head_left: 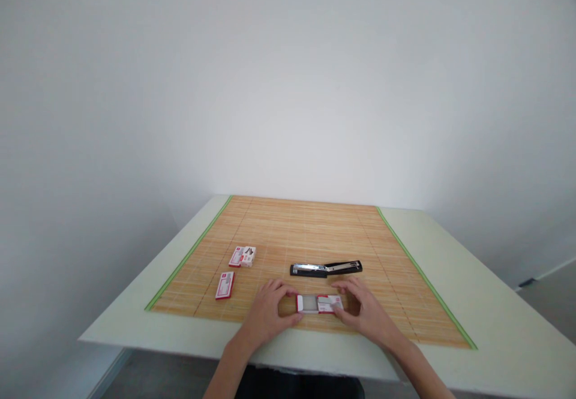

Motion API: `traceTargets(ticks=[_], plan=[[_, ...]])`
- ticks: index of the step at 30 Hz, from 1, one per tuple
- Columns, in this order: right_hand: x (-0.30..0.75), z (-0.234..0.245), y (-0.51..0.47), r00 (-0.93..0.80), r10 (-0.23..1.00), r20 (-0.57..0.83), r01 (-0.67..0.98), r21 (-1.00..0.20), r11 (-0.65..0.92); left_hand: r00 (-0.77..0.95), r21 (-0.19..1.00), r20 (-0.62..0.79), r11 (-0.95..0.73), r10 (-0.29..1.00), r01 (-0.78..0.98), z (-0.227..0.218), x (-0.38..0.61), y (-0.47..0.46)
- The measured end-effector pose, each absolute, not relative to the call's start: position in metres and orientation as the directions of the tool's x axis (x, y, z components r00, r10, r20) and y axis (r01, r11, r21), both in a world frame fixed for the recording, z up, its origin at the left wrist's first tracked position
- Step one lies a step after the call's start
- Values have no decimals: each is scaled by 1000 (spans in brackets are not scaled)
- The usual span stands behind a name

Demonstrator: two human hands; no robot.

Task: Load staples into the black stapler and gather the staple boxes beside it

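With left hand (270,307) and right hand (363,310), holds slid-open box (321,303) by opposite ends — faces unfolded stapler (310,270) beyond the grip — could jerk apart if tugged too hard.

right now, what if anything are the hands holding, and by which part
A small red-and-white box, slid partly open: the left hand holds its left end between thumb and fingers; the right hand has its printed right end.

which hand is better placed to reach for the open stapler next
Probably the right hand: it sits just this side of the stapler, closer than the left hand at the left end of the box.
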State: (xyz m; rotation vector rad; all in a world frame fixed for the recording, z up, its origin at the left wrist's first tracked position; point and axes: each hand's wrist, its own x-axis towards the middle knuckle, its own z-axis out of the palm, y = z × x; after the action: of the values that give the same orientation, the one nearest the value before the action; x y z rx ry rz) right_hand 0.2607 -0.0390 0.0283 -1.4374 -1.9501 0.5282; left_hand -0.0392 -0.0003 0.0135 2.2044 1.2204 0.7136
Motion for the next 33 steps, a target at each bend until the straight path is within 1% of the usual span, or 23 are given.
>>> traceTargets(ticks=[3, 8, 12, 16, 18, 20, 22, 23, 25, 27, 31, 33], plan=[[268, 32, -40, -260, 936, 238, 686, -636, 353, 469, 676, 176, -453, 866, 582, 14, -42, 2], [259, 32, -36, -353, 911, 214, 659, -635, 404, 504, 670, 179, -480, 845, 567, 14, -29, 6], [248, 31, -36, -351, 912, 212, 652, -643, 400, 514, 680, 210, -502, 831, 534, 11, -17, 7], [244, 32, -38, -310, 931, 191, 674, -647, 357, 525, 696, 220, -509, 822, 506, 7, -18, 9], [241, 32, -36, -276, 941, 196, 688, -643, 336, 472, 709, 239, -484, 849, 512, 6, -21, 15], [237, 32, -32, -273, 940, 202, 695, -634, 338, 353, 695, 288, -448, 890, 563, 7, -23, 26], [232, 33, -27, -300, 933, 200, 696, -624, 357, 260, 642, 332, -419, 907, 642, 7, -22, 41], [229, 35, -24, -315, 928, 199, 693, -620, 368, 249, 611, 340, -414, 907, 675, 7, -21, 48], [225, 39, -18, -325, 921, 214, 684, -620, 385, 282, 561, 320, -421, 904, 713, 8, -17, 59], [221, 45, -11, -300, 921, 249, 680, -621, 390, 340, 542, 286, -444, 896, 714, 7, -14, 62], [217, 53, 5, -239, 930, 278, 721, -591, 361, 403, 554, 261, -478, 877, 682, 6, -12, 53], [215, 53, 11, -251, 930, 270, 741, -564, 364, 401, 560, 262, -477, 878, 677, 6, -13, 46]])
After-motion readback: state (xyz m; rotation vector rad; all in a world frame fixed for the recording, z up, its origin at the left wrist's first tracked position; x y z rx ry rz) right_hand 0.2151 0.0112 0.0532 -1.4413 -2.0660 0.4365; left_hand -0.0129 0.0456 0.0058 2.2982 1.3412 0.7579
